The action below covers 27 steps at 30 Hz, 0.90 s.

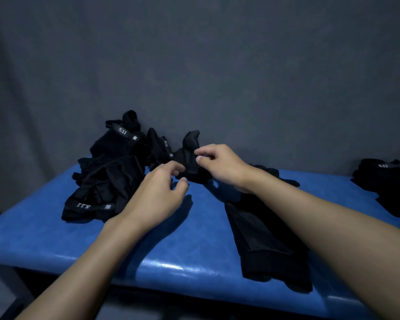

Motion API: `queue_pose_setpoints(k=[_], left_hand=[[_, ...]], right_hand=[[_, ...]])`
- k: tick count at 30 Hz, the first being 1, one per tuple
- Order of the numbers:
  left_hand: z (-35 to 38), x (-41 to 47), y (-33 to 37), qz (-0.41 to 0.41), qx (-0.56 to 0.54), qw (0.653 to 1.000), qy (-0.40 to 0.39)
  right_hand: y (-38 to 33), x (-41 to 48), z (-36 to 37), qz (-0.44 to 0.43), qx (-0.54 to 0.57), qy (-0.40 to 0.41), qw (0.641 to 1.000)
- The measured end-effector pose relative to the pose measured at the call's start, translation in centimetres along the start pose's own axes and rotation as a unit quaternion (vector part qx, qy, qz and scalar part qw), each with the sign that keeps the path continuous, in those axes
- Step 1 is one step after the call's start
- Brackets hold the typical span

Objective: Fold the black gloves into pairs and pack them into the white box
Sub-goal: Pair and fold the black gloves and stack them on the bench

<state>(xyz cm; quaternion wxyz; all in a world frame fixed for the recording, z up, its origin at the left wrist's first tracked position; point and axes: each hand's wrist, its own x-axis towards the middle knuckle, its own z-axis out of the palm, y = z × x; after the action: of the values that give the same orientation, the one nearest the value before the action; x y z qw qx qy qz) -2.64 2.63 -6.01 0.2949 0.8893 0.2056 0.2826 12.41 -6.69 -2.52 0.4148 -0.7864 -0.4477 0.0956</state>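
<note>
Gloves [106,181], black, lie in a loose pile on the left half of the blue worktop [183,250]. Several show a wrist band printed "5.11", and the pile runs back to the grey backdrop [217,65].

In the head view, one raised glove [191,146] stands up at the right edge of that pile, its top tilted toward the backdrop. The right hand [219,165] pinches this glove's right edge between thumb and forefinger, with the other fingers curled in behind. The left hand [157,197] hovers just beside the same glove, low and to its left. Its fingers are loosely bent and spread, and it holds nothing; whether its fingertips touch the fabric cannot be told.

A flat glove [259,234] lies stretched out on the worktop under the right forearm, reaching from behind the right wrist to the near edge. A second heap [388,181] of black gloves, one band also marked "5.11", sits at the far right of the worktop, well apart from the pile, partly cut off by the frame.
</note>
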Motion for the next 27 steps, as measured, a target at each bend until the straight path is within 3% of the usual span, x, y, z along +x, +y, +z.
queue_pose_setpoints(k=[6, 11, 13, 16, 19, 27], left_hand=[[0.1, 0.2, 1.1, -0.003, -0.071, 0.995, 0.070], [0.4, 0.3, 1.6, -0.019, -0.180, 0.977, 0.109], [0.5, 0.2, 2.0, -0.027, -0.270, 0.959, 0.078], [0.5, -0.5, 3.2, -0.051, -0.414, 0.908, -0.026], [0.6, -1.2, 4.5, -0.033, -0.486, 0.869, -0.082], [0.8, -1.4, 6.3, 0.054, -0.426, 0.903, -0.012]], right_hand=[[0.1, -2.5, -2.2, -0.064, 0.073, 0.095, 0.991], [0.9, -5.9, -4.6, -0.081, 0.137, 0.082, 0.984], [1.4, -7.5, -5.2, -0.080, 0.180, 0.063, 0.978], [2.4, -9.0, -5.8, -0.074, 0.261, 0.047, 0.961], [3.0, -9.9, -6.2, -0.062, 0.289, 0.056, 0.954], [-0.1, -11.2, -6.2, -0.062, 0.222, 0.082, 0.970]])
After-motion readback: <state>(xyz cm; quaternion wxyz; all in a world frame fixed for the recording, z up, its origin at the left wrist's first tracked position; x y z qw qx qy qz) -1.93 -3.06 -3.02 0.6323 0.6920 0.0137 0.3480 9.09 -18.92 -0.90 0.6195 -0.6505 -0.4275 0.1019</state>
